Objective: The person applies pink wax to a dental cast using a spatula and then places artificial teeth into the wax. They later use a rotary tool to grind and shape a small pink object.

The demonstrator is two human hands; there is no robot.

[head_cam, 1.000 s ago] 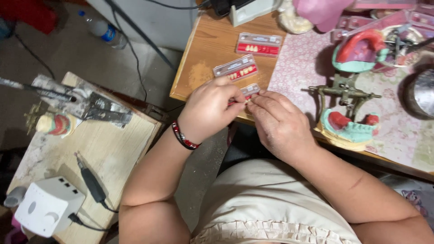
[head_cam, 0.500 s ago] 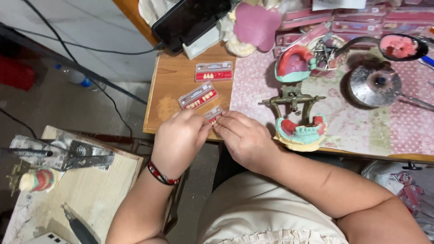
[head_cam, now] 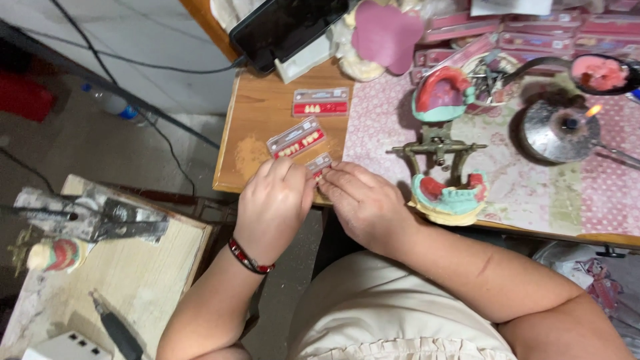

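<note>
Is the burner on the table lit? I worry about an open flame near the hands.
Lit: a small orange flame shows at the right rim of the round metal burner, apart from both hands.

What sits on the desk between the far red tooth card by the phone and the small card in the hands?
Head view: another red tooth card lies between them, tilted.

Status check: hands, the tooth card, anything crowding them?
Left hand and right hand both pinch small tooth card at desk edge. Second card just beyond. Jaw model right.
</note>
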